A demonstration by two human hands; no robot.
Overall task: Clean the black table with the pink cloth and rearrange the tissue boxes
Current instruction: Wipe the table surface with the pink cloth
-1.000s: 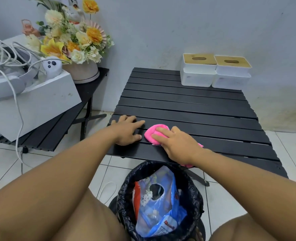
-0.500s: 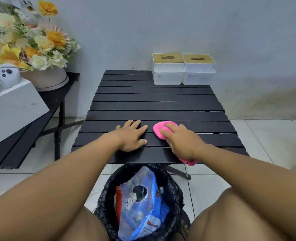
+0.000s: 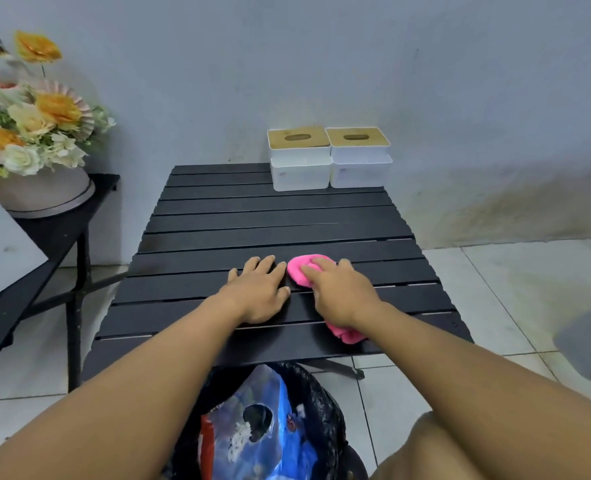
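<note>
Right hand (image 3: 342, 294) presses pink cloth (image 3: 297, 276), fingers (image 3: 313, 273) straight; left hand (image 3: 259, 294) lies flat.

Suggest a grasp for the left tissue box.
Likely from above, pinching front and back walls of the left tissue box under its wooden lid: the right tissue box sits against its right side. Clearance behind is unclear.
</note>
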